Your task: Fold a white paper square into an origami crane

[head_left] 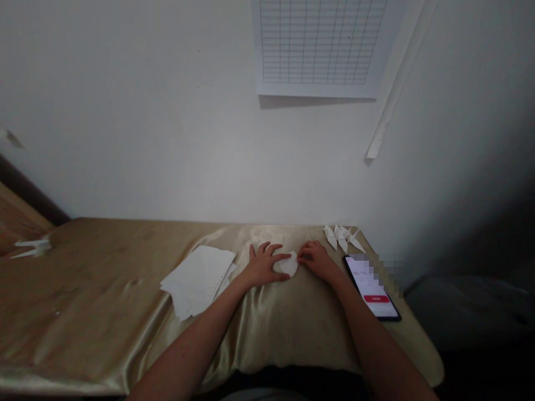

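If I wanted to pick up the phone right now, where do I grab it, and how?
Probably near its bottom end: come from the right and pinch the long edges. The phone lies flat, screen up, leaving its edges to grip. The right forearm crowds its left side; paper birds sit beyond its top.

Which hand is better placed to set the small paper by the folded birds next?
Probably the right hand: it touches the small paper and sits nearer the folded birds than the left hand.

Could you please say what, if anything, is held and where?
Small white paper: right grip at its right edge, left grip spread over its left side.
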Demonstrator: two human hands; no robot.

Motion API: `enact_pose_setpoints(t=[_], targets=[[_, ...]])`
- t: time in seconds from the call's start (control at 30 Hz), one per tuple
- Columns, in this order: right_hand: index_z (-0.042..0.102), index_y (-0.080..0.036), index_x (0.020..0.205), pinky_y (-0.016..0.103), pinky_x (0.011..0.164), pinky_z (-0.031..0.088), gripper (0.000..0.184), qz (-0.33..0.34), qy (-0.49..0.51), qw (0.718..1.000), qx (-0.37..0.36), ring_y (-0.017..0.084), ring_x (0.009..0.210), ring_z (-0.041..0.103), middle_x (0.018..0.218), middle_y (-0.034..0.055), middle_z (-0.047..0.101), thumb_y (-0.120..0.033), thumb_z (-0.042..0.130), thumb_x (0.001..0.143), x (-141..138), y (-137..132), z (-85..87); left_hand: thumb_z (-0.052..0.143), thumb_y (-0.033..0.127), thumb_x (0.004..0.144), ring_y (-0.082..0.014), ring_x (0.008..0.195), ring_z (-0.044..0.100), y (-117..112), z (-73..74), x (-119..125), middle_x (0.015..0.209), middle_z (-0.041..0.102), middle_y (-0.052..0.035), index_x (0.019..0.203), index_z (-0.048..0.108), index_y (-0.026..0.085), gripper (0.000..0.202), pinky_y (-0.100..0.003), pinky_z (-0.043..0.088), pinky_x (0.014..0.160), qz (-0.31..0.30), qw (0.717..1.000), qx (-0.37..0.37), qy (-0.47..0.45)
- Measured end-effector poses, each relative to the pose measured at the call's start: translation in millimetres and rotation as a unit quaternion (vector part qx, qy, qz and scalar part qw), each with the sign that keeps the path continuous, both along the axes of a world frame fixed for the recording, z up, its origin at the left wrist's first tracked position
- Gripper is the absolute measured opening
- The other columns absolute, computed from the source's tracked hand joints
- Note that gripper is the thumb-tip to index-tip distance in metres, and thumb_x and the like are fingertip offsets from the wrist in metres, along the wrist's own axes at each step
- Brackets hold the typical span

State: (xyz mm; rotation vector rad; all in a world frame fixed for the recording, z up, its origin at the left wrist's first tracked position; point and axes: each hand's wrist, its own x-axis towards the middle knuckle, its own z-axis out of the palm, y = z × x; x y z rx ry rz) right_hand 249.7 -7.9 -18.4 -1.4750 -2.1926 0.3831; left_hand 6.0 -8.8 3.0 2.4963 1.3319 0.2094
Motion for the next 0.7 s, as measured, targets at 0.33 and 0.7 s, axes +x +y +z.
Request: enact_pose_setpoints(t=[0.33, 0.7], targets=[[0.073, -0.019, 0.097, 0.037, 0.104, 0.038, 0.011, -0.038, -0.038, 0.998, -0.010, 0.023, 0.114, 0.054, 0.113, 0.0075, 0.068, -0.024, 0.064, 0.093, -11, -5, 1.8, 0.076, 0.067, 0.075, -0.0428, 0.153, 0.023, 1, -0.8, 1, 0.162, 0.041, 0.0007, 0.138, 0.060, 0.048, 0.067, -0.081, 0.001, 0.115, 0.008, 1.000, 0.000, -0.004], [0.072, -0.020, 0.091, 0.040, 0.105, 0.038, 0.008, -0.045, -0.015, 0.999, -0.005, 0.023, 0.115, 0.054, 0.113, 0.0077, 0.067, -0.025, 0.066, 0.090, -11, -4, -3.7, 0.078, 0.062, 0.075, -0.0413, 0.154, 0.023, -1, 3.1, 1, 0.163, 0.041, 0.0012, 0.137, 0.061, 0.049, 0.065, -0.081, 0.000, 0.115, 0.016, 1.000, -0.015, -0.007]])
